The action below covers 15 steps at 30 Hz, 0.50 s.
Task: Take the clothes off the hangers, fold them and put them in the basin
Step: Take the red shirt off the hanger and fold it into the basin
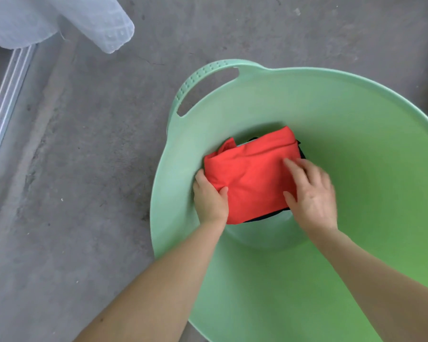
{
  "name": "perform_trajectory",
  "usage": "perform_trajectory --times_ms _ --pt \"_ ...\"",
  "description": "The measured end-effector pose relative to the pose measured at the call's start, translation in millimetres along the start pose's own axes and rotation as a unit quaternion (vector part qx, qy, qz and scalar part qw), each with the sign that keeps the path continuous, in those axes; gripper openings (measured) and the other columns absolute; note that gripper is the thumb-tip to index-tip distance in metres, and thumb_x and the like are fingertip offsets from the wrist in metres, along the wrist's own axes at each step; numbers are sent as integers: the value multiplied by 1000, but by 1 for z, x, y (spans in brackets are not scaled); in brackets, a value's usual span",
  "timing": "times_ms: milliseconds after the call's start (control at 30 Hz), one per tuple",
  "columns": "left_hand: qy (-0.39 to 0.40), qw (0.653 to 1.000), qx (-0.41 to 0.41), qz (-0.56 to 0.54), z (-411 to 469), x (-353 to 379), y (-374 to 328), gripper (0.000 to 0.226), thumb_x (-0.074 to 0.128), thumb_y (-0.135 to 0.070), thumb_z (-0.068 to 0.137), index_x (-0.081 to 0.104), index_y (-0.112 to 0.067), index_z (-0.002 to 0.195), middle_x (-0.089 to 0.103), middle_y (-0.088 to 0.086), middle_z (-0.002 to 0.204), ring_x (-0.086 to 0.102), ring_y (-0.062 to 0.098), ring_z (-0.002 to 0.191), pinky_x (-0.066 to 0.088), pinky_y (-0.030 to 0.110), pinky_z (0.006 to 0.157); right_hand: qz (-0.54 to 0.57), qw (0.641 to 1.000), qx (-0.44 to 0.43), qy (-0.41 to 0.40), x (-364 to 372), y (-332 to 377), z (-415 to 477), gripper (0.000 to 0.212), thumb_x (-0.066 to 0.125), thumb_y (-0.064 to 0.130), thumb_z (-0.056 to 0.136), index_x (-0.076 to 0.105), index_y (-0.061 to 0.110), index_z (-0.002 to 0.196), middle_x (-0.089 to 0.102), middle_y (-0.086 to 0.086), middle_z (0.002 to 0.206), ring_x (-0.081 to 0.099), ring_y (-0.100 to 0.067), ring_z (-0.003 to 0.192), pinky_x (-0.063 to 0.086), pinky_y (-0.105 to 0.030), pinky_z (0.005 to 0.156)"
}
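While set low in the green basin (331,107), folded red garment (252,174): left hand (210,198) clasping its edge, right hand (311,191) open, flat on top.

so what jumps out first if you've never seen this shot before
The bright red folded garment at the bottom of the big green basin, lying on something dark. The left hand grips its left edge, and the right hand lies flat on its right side. A pale translucent plastic object sits top left on the grey concrete floor.
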<state>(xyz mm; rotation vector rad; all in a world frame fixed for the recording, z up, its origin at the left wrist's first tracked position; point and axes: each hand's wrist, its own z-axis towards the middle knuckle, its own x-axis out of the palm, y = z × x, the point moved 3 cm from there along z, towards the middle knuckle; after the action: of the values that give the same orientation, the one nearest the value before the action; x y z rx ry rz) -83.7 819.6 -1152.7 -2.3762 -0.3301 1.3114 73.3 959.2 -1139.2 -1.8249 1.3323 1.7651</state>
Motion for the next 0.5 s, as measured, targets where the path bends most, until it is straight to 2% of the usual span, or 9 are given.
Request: perform_trajectory --times_ms 67,100,133,200,267,333,433,500 --pt "-74 985 142 62 -22 -7 -8 77 78 -13 72 38 -12 139 46 10 129 48 28 119 38 35 103 -32 993 -112 12 4 11 5 77 74 11 70 45 26 139 44 -2 143 40 -28 131 41 -44 99" --pt "-92 966 212 119 -30 -7 -10 81 80 -16 69 40 -14 139 46 8 128 49 27 119 39 36 102 -40 989 -141 11 6 17 8 75 76 11 68 49 25 137 44 -2 144 39 -27 133 42 -44 99" --pt "-97 942 268 178 -32 -3 -10 84 82 -22 65 41 -17 138 47 8 129 49 26 119 41 36 101 -47 986 -158 11 8 22 12 74 78 12 67 51 24 135 45 -3 144 38 -27 134 42 -46 99" --pt "-58 905 331 260 -23 5 -9 96 87 -33 56 42 -20 139 45 7 137 46 27 125 43 38 100 -74 983 -160 41 11 30 20 78 81 15 65 49 26 136 39 -3 148 34 -27 138 39 -48 102" --pt "4 894 338 294 -10 12 -10 110 89 -41 50 35 -22 144 33 8 151 35 30 137 44 40 102 -112 979 -132 105 17 29 33 87 78 21 72 33 33 145 20 1 158 18 -25 145 28 -48 111" --pt "53 896 322 301 5 19 -12 121 87 -44 54 19 -22 151 12 10 159 16 31 145 34 39 112 -132 973 -89 168 21 21 47 92 71 29 80 11 42 148 -2 6 160 0 -21 148 19 -46 117" --pt "135 902 279 300 21 33 -12 131 81 -48 62 -10 -20 151 -16 13 158 -5 30 147 8 36 121 -172 958 -60 220 29 12 63 97 65 37 85 -10 45 146 -17 8 158 -9 -20 147 22 -47 115" --pt "145 898 270 316 24 44 -9 136 80 -51 62 -20 -18 149 -23 15 156 -10 30 147 4 35 121 -190 951 -55 236 34 7 66 102 64 43 85 -20 45 143 -23 7 156 -11 -20 147 29 -47 112"
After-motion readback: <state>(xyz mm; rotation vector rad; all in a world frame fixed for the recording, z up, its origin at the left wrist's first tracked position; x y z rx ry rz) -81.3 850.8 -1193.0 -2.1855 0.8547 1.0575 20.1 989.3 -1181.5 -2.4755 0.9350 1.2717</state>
